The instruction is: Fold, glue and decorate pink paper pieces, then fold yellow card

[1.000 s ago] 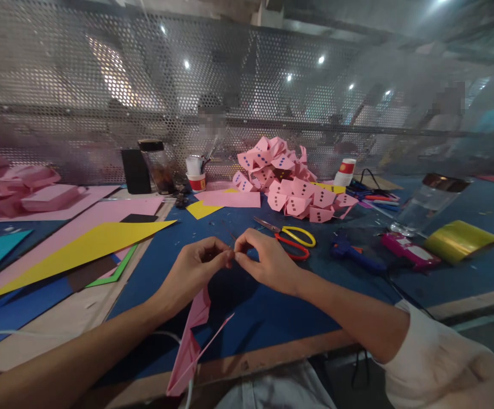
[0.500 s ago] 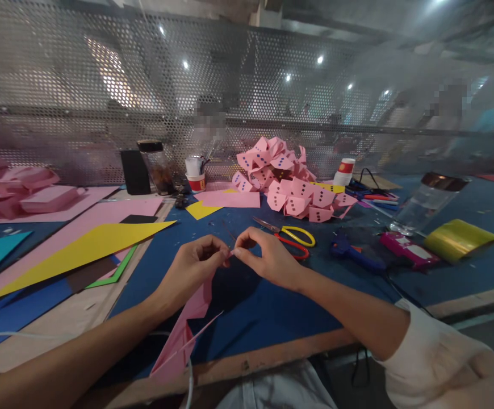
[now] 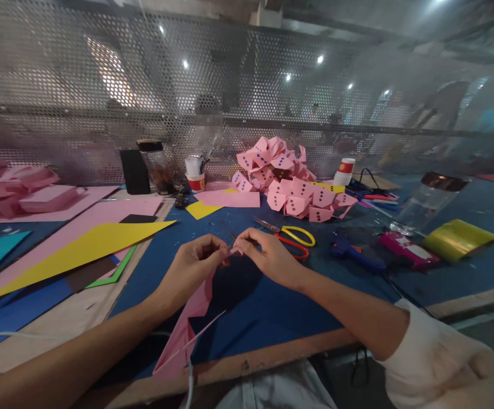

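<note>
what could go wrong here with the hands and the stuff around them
The folded pink paper strip hangs from the left hand down to the table's near edge, beside a white cable, so it might snag or crease. The scissors with red and yellow handles lie just beyond the right hand, which could knock them. The heap of dotted, folded pink paper pieces looks loosely piled, so a bump might make some slide.

Pale, loose, rolled-up sleeves (image 3: 438, 346).
</note>
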The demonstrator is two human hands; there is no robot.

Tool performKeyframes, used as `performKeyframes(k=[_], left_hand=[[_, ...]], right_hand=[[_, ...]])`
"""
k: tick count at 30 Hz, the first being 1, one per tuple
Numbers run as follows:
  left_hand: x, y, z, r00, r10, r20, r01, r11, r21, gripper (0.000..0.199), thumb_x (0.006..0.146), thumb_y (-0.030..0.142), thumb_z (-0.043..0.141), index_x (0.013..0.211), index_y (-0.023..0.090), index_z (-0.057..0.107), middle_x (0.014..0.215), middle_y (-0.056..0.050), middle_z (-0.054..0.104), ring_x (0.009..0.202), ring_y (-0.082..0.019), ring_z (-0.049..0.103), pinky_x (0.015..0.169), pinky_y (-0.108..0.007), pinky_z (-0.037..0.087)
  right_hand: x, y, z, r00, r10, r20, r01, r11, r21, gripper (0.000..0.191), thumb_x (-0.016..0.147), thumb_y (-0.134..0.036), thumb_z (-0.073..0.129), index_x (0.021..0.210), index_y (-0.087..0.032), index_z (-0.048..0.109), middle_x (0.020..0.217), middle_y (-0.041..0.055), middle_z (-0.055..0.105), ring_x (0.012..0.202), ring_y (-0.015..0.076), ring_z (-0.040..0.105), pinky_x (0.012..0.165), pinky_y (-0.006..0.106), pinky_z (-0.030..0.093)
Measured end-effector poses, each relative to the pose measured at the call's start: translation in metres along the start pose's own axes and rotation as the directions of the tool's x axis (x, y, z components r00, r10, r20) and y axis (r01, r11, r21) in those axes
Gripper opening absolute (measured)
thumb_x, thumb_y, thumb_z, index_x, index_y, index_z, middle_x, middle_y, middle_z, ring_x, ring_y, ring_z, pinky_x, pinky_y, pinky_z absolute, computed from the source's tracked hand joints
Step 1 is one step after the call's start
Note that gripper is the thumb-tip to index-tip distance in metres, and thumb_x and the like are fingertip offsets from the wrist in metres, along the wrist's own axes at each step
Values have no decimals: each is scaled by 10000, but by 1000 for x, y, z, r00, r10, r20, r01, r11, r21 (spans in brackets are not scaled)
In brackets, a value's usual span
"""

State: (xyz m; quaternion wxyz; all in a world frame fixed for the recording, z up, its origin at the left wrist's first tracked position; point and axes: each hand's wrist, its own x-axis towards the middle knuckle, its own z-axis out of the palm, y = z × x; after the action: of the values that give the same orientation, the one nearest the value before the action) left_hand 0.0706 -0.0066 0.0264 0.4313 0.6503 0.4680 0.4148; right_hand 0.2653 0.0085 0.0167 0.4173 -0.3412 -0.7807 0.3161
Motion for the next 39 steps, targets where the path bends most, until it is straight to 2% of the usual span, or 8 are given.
performKeyframes(k=[3,6,10,17,27,35,39], left_hand=[[0,-2,-1,1000,-5,-15,5,1000,-4,179,830,353,648,806,176,645,694,7,665,691,-146,597,668,-251,439],[0,-1,-1,1000,-7,-18,7,1000,-11,173,833,347,642,805,176,643,692,7,661,687,-146,599,673,-255,449],[1,0,0,1000,-2,-24,1,1000,-6,190,832,363,648,803,176,646,691,5,657,685,-150,598,667,-261,452],[2,-2,-1,1000,-5,-7,5,1000,-20,204,835,378,666,852,174,664,740,1,678,732,-156,612,699,-262,450],[3,-6,-2,1000,17,0,-17,998,57,194,852,370,642,877,182,683,785,-6,699,764,-168,599,703,-273,410],[4,-7,-3,999,35,-1,-35,994,106,199,863,375,619,856,186,679,760,2,676,729,-161,564,674,-274,383],[4,-5,-3,999,46,-12,-44,993,107,198,862,374,618,839,185,674,742,6,662,722,-161,563,664,-269,379]], right_hand=[[0,0,0,1000,30,-6,-30,999,43,258,1018,-363,451,923,-184,609,859,4,636,825,141,592,750,261,436],[-1,-1,0,999,34,-13,-33,998,47,197,990,-347,512,926,-185,604,872,3,639,834,144,597,757,263,439],[0,1,1,1000,7,-16,-7,1000,8,116,963,-283,554,924,-185,601,882,6,640,839,144,599,768,264,437],[1,4,0,998,-20,-56,15,996,-84,133,977,-274,535,880,-188,566,824,2,610,790,148,570,745,270,415],[3,10,0,988,-91,-122,69,983,-169,124,985,-228,511,870,-198,546,838,-1,593,809,148,559,753,263,405],[2,10,1,993,-37,-108,23,991,-134,146,996,-293,516,884,-203,541,814,-10,613,789,146,576,733,271,412],[3,11,1,998,10,-56,-11,1000,-7,176,1014,-319,474,914,-203,560,824,-6,635,793,142,609,758,274,456]])
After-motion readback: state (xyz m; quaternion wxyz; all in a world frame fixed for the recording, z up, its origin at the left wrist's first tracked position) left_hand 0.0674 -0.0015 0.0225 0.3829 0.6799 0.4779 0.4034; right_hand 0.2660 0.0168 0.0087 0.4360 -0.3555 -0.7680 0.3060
